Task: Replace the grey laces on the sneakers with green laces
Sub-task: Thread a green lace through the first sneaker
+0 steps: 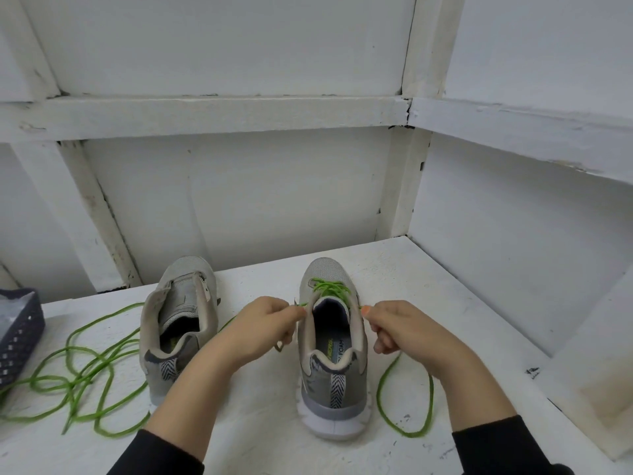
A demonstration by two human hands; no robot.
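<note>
I have both hands at the collar of the laced sneaker (334, 371), which stands on the white table (257, 423) with its heel toward me. The green lace (330, 289) crosses the upper eyelets in a few rows and comes out on each side of the tongue. My left hand (263, 329) has its fingers (291, 311) curled, thumb and forefinger pinching the lace just where it leaves the left side, close against the sneaker's rim. My right hand (394, 329) does the same on the other side: its fingers (371, 313) are closed narrow on the lace right beside the right edge of the collar. From under that hand the slack drops to the table and lies in a big loop beside the heel. The second sneaker (181, 323) stands to the left, just beside my left wrist, its tongue pulled open. Further left a loose green lace (85, 368) lies in tangled loops, reaching a dark basket (19, 334) at the frame's edge.
</note>
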